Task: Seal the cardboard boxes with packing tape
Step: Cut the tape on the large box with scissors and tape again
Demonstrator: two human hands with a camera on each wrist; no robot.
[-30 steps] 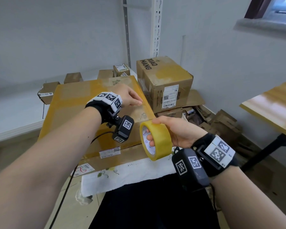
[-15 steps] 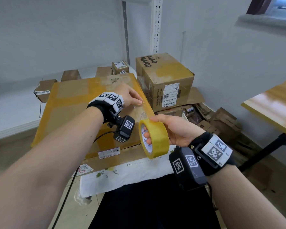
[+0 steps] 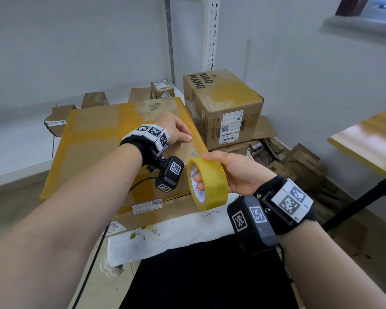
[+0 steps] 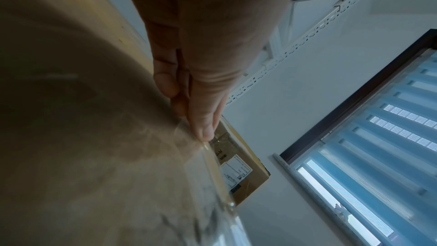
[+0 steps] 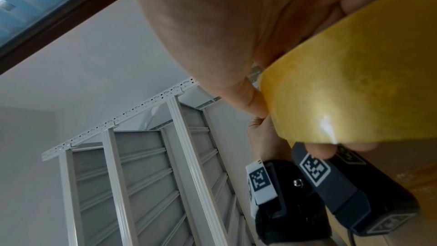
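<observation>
One tape roll (image 3: 207,182), two hands (image 3: 176,130), six cardboard boxes (image 3: 223,105) standing.

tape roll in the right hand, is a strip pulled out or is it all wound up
Pulled out. A clear strip runs from the tape roll in the right hand to the big flat box, where the left hand presses it down.

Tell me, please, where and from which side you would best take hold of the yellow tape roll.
Judging by its pose, take the tape roll through its open core: it stands on edge with the hole facing left. The right hand does so, fingers hooked into the core, thumb over the top of the band, coming from the right. That grip probably lets it turn while the left hand presses the strip onto the large box.
</observation>
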